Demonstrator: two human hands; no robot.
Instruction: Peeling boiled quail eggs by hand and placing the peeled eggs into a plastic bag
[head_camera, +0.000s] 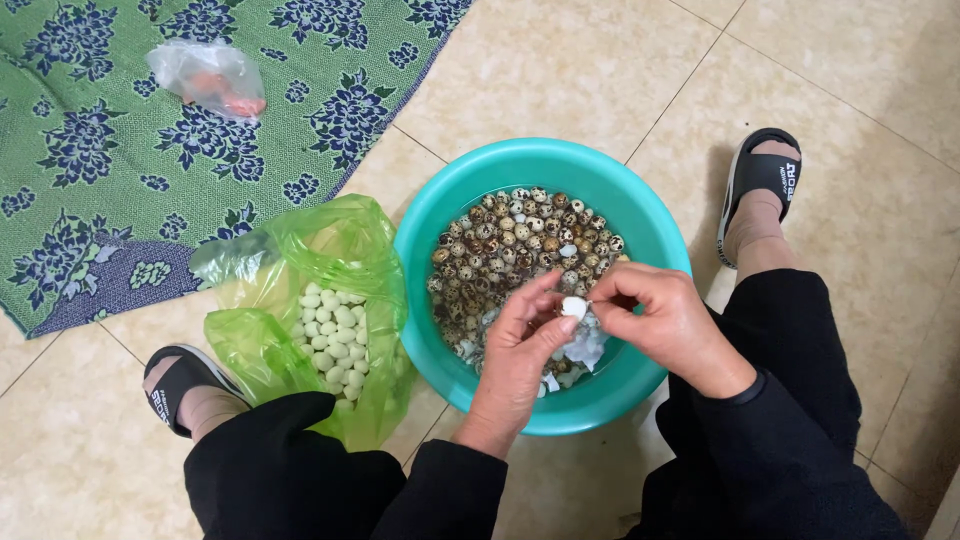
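A small white peeled egg (573, 307) is held over a teal plastic basin (450, 210), pinched between the fingers of both hands. The left hand (520, 355) is closed around the egg from below, with the thumb and forefinger pressed against it, while the right hand (665, 320) is closed on it from the right side, its fingertips touching the egg and a scrap of pale shell (585, 345) that hangs just beneath. The basin is placed on the tiled floor (850, 80) between the person's knees, and it is filled with many speckled brown eggs (520, 245) lying in water; some loose pieces of shell are seen near the front wall of the basin, under the hands. Just beside the basin, on its left, an open green plastic bag (300, 250) is set on the floor, and a heap of peeled whitish eggs (335, 335) is seen inside it. Further away, at the upper left, a green mat with blue flowers (90, 180) is spread on the floor, and a small clear bag (205, 75) with something pink in it is lying on the mat. Black slippers are worn on both feet, the left one (175, 385) near the green bag and the right one (760, 180) well apart, to the right of the basin.
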